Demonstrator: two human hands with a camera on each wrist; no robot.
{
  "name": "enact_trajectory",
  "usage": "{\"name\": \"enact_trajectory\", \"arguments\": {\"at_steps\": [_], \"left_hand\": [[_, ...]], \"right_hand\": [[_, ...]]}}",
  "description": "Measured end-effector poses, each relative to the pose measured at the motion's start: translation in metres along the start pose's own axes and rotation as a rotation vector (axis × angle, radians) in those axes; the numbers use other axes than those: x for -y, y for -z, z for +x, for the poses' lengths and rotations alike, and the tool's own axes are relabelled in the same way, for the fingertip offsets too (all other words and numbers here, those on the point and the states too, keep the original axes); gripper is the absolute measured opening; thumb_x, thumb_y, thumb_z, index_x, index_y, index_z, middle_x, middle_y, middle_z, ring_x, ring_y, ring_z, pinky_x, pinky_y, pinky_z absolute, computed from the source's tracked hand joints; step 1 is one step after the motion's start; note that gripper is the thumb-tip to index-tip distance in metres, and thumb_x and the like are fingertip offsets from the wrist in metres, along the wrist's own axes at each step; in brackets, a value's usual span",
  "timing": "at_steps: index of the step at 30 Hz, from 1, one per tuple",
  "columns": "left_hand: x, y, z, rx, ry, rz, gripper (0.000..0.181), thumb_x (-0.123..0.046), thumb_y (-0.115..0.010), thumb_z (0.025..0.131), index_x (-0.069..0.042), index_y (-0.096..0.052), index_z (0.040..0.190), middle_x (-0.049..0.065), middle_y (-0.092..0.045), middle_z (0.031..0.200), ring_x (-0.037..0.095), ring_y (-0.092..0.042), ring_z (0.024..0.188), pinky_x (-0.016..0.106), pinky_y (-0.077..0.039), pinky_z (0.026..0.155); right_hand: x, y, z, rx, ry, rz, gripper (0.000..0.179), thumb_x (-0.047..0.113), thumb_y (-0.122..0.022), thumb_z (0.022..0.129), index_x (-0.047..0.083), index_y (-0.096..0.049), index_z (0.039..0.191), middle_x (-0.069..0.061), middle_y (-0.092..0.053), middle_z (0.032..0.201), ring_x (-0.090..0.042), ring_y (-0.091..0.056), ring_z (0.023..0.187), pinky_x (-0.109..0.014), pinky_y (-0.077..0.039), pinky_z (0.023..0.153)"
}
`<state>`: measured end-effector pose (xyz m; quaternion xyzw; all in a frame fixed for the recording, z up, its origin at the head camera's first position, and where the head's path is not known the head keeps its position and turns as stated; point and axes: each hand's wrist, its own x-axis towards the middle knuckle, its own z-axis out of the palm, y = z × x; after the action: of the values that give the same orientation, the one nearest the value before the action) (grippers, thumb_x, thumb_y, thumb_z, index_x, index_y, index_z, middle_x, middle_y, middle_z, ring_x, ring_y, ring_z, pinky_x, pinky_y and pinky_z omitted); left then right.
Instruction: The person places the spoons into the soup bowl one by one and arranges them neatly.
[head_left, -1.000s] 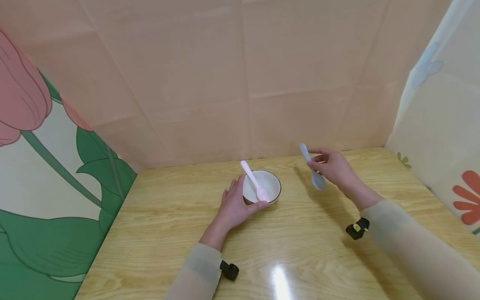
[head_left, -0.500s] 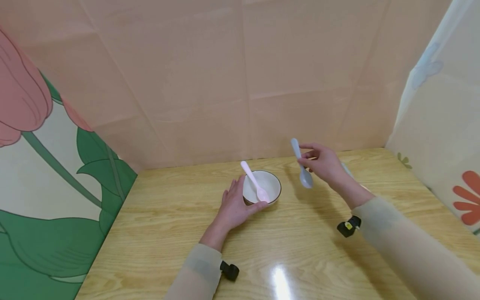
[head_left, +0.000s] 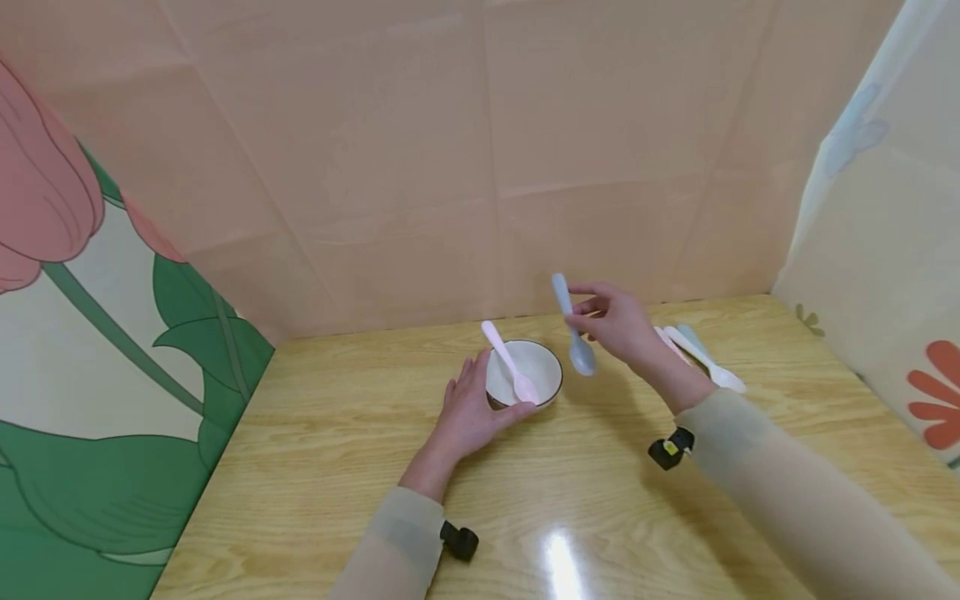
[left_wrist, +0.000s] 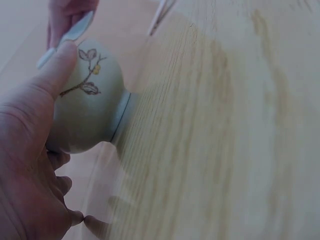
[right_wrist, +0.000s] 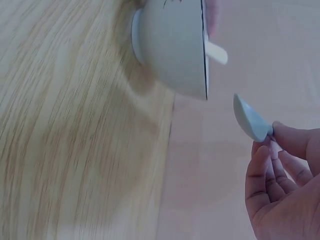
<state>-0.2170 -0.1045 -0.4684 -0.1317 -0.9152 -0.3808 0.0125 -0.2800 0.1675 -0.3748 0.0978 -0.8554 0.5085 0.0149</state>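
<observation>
My left hand [head_left: 474, 417] grips a white bowl [head_left: 543, 365] by its near left side, thumb at the rim. In the left wrist view, the bowl's outer wall [left_wrist: 95, 122] carries a brown twig print. A pale pink spoon [head_left: 500, 350] leans inside, its handle sticking out over the far left rim. My right hand [head_left: 617, 327] pinches a light blue spoon [head_left: 582, 358] by its handle, bowl end down, just right of the bowl. From the right wrist, the blue spoon's bowl end [right_wrist: 250, 120] hangs apart from the bowl's rim.
Behind my right forearm, several spoons lie on the wooden table [head_left: 337, 467], among them a white spoon [head_left: 705, 360], a pink one and a blue one, partly hidden. A peach-coloured sheet [head_left: 375, 208] stands along the table's back edge. Flower-printed panels flank both sides.
My right hand has moved left with the blue spoon, closer to the bowl, uncovering the spoons on the right. The left hand, bowl and pink spoon stay where they were.
</observation>
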Motion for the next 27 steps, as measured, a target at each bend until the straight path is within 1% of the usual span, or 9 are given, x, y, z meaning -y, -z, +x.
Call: {"name": "enact_trajectory", "arguments": {"at_steps": [2, 7, 9, 15, 21, 27], "left_hand": [[0.0, 0.0, 0.0, 0.001, -0.003, -0.003, 0.117, -0.072, -0.083, 0.088, -0.017, -0.027, 0.174, 0.012, -0.042, 0.173, 0.04, -0.018, 0.168, 0.068, -0.013, 0.131], [0.0, 0.001, -0.001, 0.015, 0.005, -0.003, 0.117, -0.074, -0.082, 0.088, -0.018, -0.026, 0.174, 0.011, -0.041, 0.174, 0.039, -0.016, 0.168, 0.068, -0.011, 0.131], [0.0, 0.001, -0.001, 0.015, 0.005, -0.004, 0.116, -0.074, -0.082, 0.088, -0.019, -0.026, 0.174, 0.011, -0.041, 0.174, 0.038, -0.016, 0.168, 0.068, -0.011, 0.131], [0.001, 0.002, -0.002, 0.012, -0.001, -0.011, 0.114, -0.074, -0.081, 0.088, -0.021, -0.027, 0.174, 0.009, -0.043, 0.173, 0.037, -0.017, 0.168, 0.069, -0.011, 0.131], [0.001, 0.002, -0.002, 0.015, 0.002, -0.017, 0.112, -0.07, -0.082, 0.091, -0.021, -0.026, 0.174, 0.008, -0.041, 0.174, 0.036, -0.015, 0.169, 0.069, -0.01, 0.131], [0.001, 0.002, -0.002, 0.023, 0.01, -0.019, 0.112, -0.07, -0.082, 0.091, -0.024, -0.025, 0.175, 0.008, -0.039, 0.175, 0.036, -0.012, 0.169, 0.07, -0.008, 0.131]], "right_hand": [[0.003, -0.005, 0.001, 0.004, 0.007, -0.003, 0.055, 0.011, -0.078, 0.105, 0.007, -0.06, 0.156, -0.021, -0.076, 0.116, -0.033, -0.074, 0.103, -0.036, -0.063, 0.082], [0.009, -0.019, 0.004, 0.026, 0.01, -0.006, 0.055, 0.009, -0.078, 0.105, 0.007, -0.061, 0.156, -0.019, -0.076, 0.114, -0.034, -0.075, 0.103, -0.053, -0.062, 0.093], [0.012, -0.025, 0.004, 0.035, 0.014, 0.004, 0.054, 0.008, -0.078, 0.104, 0.007, -0.061, 0.156, -0.019, -0.077, 0.114, -0.035, -0.076, 0.102, -0.055, -0.061, 0.094], [0.017, -0.038, 0.005, 0.056, 0.029, 0.013, 0.053, 0.007, -0.078, 0.103, 0.007, -0.063, 0.154, -0.017, -0.078, 0.113, -0.033, -0.076, 0.1, -0.05, -0.061, 0.089], [0.015, -0.05, 0.004, 0.096, 0.019, 0.012, 0.053, 0.008, -0.078, 0.104, 0.01, -0.063, 0.154, -0.016, -0.077, 0.112, -0.03, -0.076, 0.098, -0.049, -0.061, 0.086], [0.012, -0.06, 0.003, 0.13, -0.006, 0.003, 0.054, 0.012, -0.079, 0.104, 0.01, -0.061, 0.155, -0.015, -0.076, 0.113, -0.027, -0.075, 0.092, -0.038, -0.059, 0.078]]}}
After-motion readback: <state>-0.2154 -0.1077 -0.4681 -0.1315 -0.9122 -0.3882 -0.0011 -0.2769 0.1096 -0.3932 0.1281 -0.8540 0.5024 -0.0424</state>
